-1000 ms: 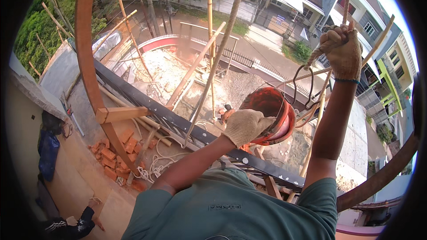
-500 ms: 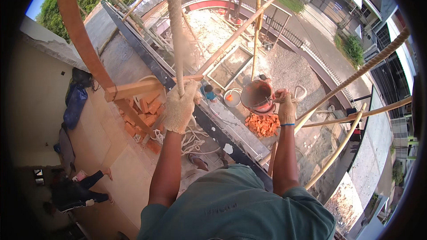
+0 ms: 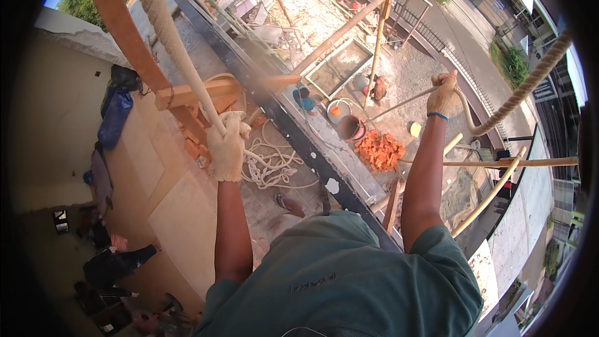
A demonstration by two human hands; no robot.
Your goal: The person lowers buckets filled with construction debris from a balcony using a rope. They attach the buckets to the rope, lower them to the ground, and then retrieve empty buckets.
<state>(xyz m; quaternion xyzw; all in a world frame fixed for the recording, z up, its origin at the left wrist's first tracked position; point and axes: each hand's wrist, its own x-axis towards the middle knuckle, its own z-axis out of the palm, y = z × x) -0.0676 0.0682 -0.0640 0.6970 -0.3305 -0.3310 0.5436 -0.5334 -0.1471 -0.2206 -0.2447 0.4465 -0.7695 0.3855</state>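
My left hand (image 3: 228,153), in a pale work glove, is closed around a thick rope (image 3: 181,56) that runs up to the far left. My right hand (image 3: 443,97), gloved too, reaches out to the right, closed on a rope. From it a thin taut stretch slants down leftward toward a bucket (image 3: 350,128), while a slack thick bend (image 3: 477,126) loops off to the upper right. The bucket, dark inside with a reddish wall, is far below me, beside a pile of broken orange brick (image 3: 380,150). Whether it touches the ground I cannot tell.
A dark beam edge (image 3: 293,131) crosses below me. Loose rope (image 3: 271,168) lies coiled near my foot. Wooden beams (image 3: 187,95), bamboo poles (image 3: 490,190) and bricks (image 3: 193,140) surround me. Two people (image 3: 304,101) are down below; another person (image 3: 115,266) is at left.
The bucket, earlier large and close by my right hand, now looks smaller and lower. My right hand has moved up and outward with the rope. My left hand has shifted slightly left.
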